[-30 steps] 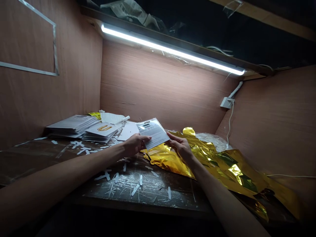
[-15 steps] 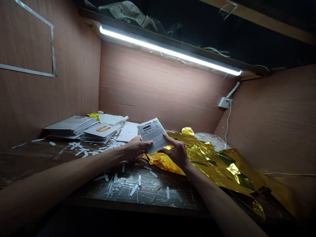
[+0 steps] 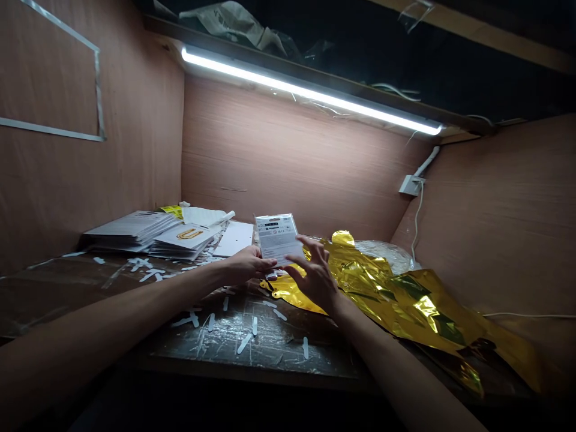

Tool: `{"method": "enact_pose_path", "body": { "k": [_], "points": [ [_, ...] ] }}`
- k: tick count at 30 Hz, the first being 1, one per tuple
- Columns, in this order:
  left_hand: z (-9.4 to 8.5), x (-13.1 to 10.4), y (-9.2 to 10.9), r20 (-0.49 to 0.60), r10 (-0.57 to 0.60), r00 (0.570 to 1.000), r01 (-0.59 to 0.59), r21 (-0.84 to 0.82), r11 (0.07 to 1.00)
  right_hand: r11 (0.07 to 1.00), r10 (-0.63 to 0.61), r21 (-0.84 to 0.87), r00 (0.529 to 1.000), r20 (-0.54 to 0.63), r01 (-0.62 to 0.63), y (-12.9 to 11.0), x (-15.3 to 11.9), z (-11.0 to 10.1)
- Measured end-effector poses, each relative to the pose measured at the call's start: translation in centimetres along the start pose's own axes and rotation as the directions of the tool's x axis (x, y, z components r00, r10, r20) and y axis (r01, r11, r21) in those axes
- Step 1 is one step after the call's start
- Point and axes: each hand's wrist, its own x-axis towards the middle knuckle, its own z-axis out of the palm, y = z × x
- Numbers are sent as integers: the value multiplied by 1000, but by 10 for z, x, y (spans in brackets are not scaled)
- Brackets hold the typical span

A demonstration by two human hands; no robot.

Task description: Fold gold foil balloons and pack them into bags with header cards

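A clear-wrapped white card packet (image 3: pixel 278 240) with printed text is held up over the table. My left hand (image 3: pixel 249 264) pinches its lower left corner, thumb on the front. At the packet's right side, my right hand (image 3: pixel 314 273) has its fingers spread; whether a fingertip touches the edge is hard to tell. Beneath and right of the hands lie crumpled gold foil balloons (image 3: pixel 373 282). A card with a gold letter U (image 3: pixel 189 234) tops a stack at the left.
Another card stack (image 3: pixel 130 227) and a white sheet (image 3: pixel 234 239) lie at the left back. Small white strips (image 3: pixel 244 344) are scattered over the dark table (image 3: pixel 216 354). Clear plastic (image 3: pixel 391 257) sits behind the foil. A cable (image 3: pixel 417 222) hangs from a wall box (image 3: pixel 411 185).
The packet has turned more upright. My right hand has loosened from its edge, with the fingers now spread, and moved slightly down.
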Motion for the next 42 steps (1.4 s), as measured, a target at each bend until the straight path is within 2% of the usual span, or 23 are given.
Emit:
{"method": "enact_pose_path", "body": {
  "k": [3,5,11,14,18,23,28,33,37,39,42],
  "points": [
    [2,-1,-2,97,18,995,-21,23,1000,991,-112,96,981,160,98,-6,-1,5],
    [3,-2,-3,159,38,987,-37,-14,999,981,-127,169,972,199,93,-8,-2,10],
    [11,-3,-2,143,35,989,-22,-86,996,947,-64,321,964,258,-23,-12,-2,17],
    [12,-3,-2,153,21,988,-9,-81,997,898,-11,426,962,272,-110,-12,0,16],
    [13,-5,-1,130,-13,991,24,-80,996,829,1,527,944,329,-185,-9,2,14],
    [21,-9,0,90,-19,996,27,-92,995,890,-22,441,955,297,-117,-9,0,17],
    [28,-10,-3,84,-49,995,53,-47,997,941,-49,329,929,367,-81,-9,-5,20],
    [25,-5,-9,69,-37,997,40,-49,998,990,-92,135,899,427,37,-16,-5,19],
    [19,0,-11,63,-34,997,40,-96,995,990,-121,-5,884,452,138,-21,-5,21],
    [17,1,-9,69,-43,997,51,-121,991,990,-119,-15,884,451,141,-20,-5,22],
    [15,0,-4,54,-78,995,85,-143,986,997,-81,36,903,421,72,-14,-6,23]
  ]
}}
